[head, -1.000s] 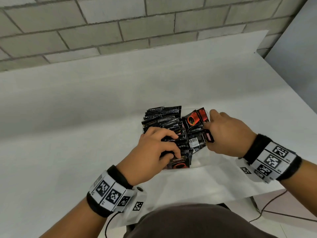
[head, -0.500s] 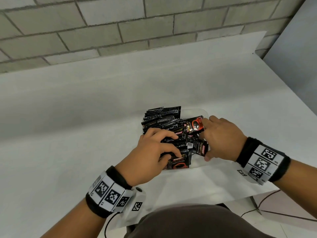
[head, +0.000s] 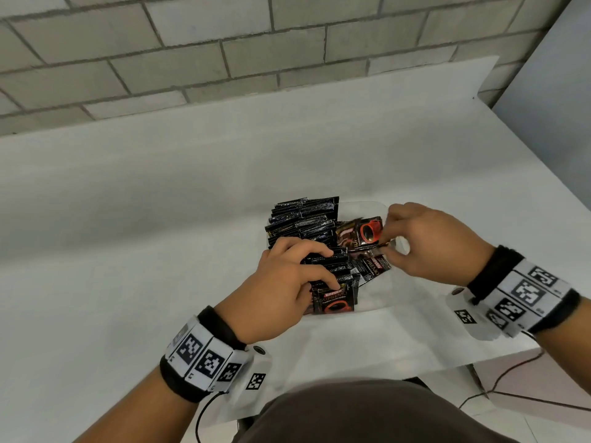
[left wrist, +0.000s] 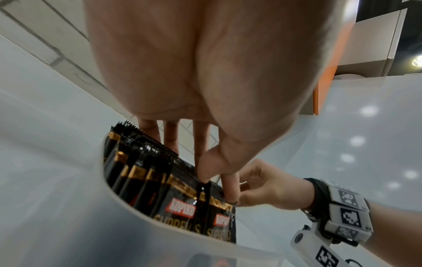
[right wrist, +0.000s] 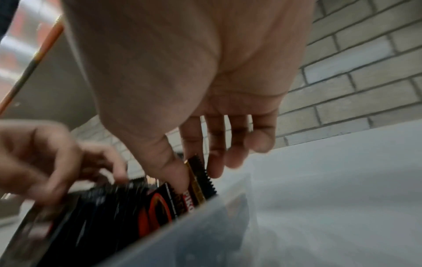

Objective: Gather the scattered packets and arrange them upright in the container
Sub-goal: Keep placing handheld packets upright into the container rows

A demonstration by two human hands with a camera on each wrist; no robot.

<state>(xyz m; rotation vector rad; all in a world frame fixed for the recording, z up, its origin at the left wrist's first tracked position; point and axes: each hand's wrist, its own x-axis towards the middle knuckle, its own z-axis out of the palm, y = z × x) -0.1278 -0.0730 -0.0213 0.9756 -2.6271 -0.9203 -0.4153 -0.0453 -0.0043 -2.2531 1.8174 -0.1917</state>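
Observation:
A clear plastic container sits on the white table and holds a row of black coffee packets standing upright along its left side. My left hand curls over the near end of that row, with thumb and fingers gripping the packet tops. My right hand pinches a tilted packet with a red cup print over the container's right half; the thumb presses its face. Another packet lies loose below it. The container floor is mostly hidden.
The white table runs to a brick wall behind. Its front edge is close to my body and its right edge slants away. A cable lies on the floor at the lower right.
My right hand has shifted left and further back over the container, bringing the red-cup packet with it. The left hand has stayed on the near end of the row.

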